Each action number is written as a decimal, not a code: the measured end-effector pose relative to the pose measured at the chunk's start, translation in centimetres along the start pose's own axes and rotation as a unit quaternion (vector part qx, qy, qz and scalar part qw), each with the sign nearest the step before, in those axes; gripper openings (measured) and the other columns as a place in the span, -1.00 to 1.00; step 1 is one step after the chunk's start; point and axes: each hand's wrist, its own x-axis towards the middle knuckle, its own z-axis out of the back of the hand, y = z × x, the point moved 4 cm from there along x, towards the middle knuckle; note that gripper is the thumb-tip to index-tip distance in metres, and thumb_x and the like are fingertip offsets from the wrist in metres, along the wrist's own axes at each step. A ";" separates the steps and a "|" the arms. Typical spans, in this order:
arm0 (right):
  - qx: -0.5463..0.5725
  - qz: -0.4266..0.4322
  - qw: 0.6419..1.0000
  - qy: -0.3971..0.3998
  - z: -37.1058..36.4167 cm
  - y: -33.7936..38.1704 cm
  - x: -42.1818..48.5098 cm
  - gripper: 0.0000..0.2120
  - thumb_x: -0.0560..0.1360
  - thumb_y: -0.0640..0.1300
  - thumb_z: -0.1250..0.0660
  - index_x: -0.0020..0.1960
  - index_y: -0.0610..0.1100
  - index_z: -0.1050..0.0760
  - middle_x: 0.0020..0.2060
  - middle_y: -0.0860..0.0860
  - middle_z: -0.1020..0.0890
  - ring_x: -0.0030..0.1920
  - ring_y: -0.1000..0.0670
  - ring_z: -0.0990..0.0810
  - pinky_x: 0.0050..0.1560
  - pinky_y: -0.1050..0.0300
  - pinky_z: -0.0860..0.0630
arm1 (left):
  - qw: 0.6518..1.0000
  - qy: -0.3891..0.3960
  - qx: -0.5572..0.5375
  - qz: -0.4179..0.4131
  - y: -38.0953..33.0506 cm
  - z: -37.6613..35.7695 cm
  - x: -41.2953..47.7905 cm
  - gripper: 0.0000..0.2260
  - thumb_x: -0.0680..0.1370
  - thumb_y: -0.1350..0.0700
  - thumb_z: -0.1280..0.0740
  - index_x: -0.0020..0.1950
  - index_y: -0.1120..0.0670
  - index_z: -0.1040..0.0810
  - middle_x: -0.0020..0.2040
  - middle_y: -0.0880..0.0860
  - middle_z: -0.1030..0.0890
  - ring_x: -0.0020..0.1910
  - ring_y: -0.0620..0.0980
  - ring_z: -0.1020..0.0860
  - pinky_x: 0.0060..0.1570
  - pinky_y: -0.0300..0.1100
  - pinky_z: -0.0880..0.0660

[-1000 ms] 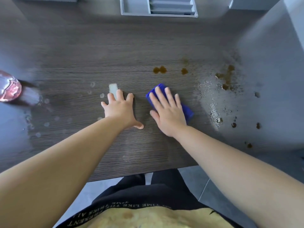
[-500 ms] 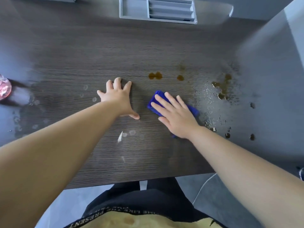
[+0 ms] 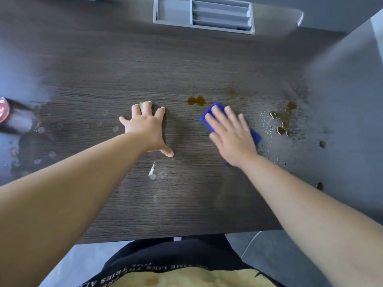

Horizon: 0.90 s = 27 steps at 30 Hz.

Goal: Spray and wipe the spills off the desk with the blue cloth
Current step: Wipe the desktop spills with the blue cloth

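My right hand (image 3: 232, 135) lies flat with straight fingers on the blue cloth (image 3: 211, 110), pressing it to the dark wood desk (image 3: 124, 79). A brown spill (image 3: 196, 100) sits just beyond the cloth's far corner. More brown puddles and wet droplets (image 3: 284, 119) spread to the right of the cloth. My left hand (image 3: 146, 126) rests flat on the desk with fingers spread, to the left of the cloth. A white smear (image 3: 152, 172) lies near my left thumb.
A grey slotted tray (image 3: 204, 15) is set into the desk's back edge. A pink-capped object (image 3: 4, 110), partly cut off, lies at the far left amid pale droplets (image 3: 41, 129). Small dark spots (image 3: 320, 185) dot the right side. The desk's front edge (image 3: 165, 237) is near my body.
My right hand has slid the blue cloth forward and to the right, closer to the brown spill. My left hand stays planted on the desk. The view has shifted slightly.
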 end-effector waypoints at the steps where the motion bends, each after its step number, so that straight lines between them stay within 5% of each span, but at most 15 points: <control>1: 0.020 -0.078 0.997 0.002 0.3 -1.3 1.1 -0.49 0.60 0.12 0.12 0.52 0.05 -0.10 0.53 0.03 -0.11 0.52 -0.14 -0.07 0.45 -0.22 -0.06 | 1.000 0.002 0.000 0.000 0.0 0.0 0.0 0.12 0.10 -0.31 -0.54 0.51 -0.05 -0.04 0.47 0.07 -0.04 0.43 0.19 -0.05 0.32 0.37 -0.18; 5: 0.108 -0.336 0.936 -0.002 1.1 -0.9 5.4 -0.49 0.63 0.13 0.15 0.55 0.06 0.13 0.55 0.05 0.14 0.53 -0.09 0.18 0.49 -0.17 0.17 | 1.000 0.006 -0.004 0.005 -0.1 0.1 0.1 0.11 0.09 -0.30 -0.55 0.49 -0.05 -0.07 0.46 0.08 -0.06 0.42 0.19 -0.06 0.31 0.38 -0.18; 7: 0.120 -0.315 0.942 0.002 1.3 1.6 5.9 -0.48 0.63 0.13 0.13 0.55 0.04 0.13 0.55 0.04 0.15 0.53 -0.11 0.19 0.48 -0.18 0.18 | 1.000 0.005 -0.006 0.005 0.0 0.1 0.1 0.11 0.08 -0.29 -0.56 0.49 -0.04 -0.09 0.46 0.09 -0.07 0.42 0.20 -0.07 0.30 0.39 -0.18; 12: 0.048 -0.060 0.997 0.016 0.7 2.5 3.1 -0.51 0.63 0.09 0.04 0.54 0.08 0.02 0.55 0.09 0.03 0.54 -0.07 0.10 0.48 -0.12 0.12 | 1.000 0.002 -0.002 0.000 -0.1 0.0 0.1 0.09 0.09 -0.30 -0.56 0.47 -0.05 -0.10 0.45 0.09 -0.07 0.42 0.20 -0.07 0.29 0.38 -0.20; 19: 0.101 -0.306 0.947 0.015 1.8 1.2 9.8 -0.48 0.63 0.14 0.15 0.55 0.06 0.12 0.55 0.07 0.15 0.53 -0.10 0.18 0.48 -0.18 0.17 | 1.000 0.005 0.001 0.004 -0.1 -0.1 0.2 0.09 0.09 -0.29 -0.55 0.48 -0.05 -0.08 0.47 0.09 -0.06 0.43 0.21 -0.07 0.28 0.38 -0.21; 23: 0.042 -0.037 0.998 0.030 1.3 6.9 7.5 -0.47 0.62 0.13 0.07 0.55 0.05 0.06 0.55 0.06 0.08 0.53 -0.10 0.14 0.48 -0.18 0.13 | 1.000 0.002 0.000 0.002 0.0 0.0 0.2 0.07 0.09 -0.30 -0.55 0.46 -0.03 -0.12 0.46 0.09 -0.08 0.43 0.21 -0.07 0.28 0.39 -0.21; 25: 0.022 0.106 0.993 0.042 0.9 6.7 5.2 -0.48 0.61 0.13 0.07 0.54 0.04 -0.01 0.55 0.05 0.00 0.54 -0.10 0.07 0.49 -0.17 0.09 | 1.000 -0.001 0.004 0.000 0.0 -0.1 0.1 0.07 0.10 -0.32 -0.54 0.46 -0.03 -0.11 0.46 0.08 -0.08 0.43 0.20 -0.07 0.28 0.37 -0.22; 27: 0.007 0.156 0.987 0.044 0.9 4.3 5.0 -0.49 0.60 0.11 0.08 0.52 0.05 -0.09 0.53 0.06 -0.08 0.53 -0.09 0.00 0.48 -0.16 0.06 | 1.000 -0.002 0.005 -0.002 0.1 -0.2 0.1 0.09 0.10 -0.33 -0.53 0.48 -0.05 -0.07 0.47 0.07 -0.05 0.44 0.18 -0.06 0.29 0.36 -0.22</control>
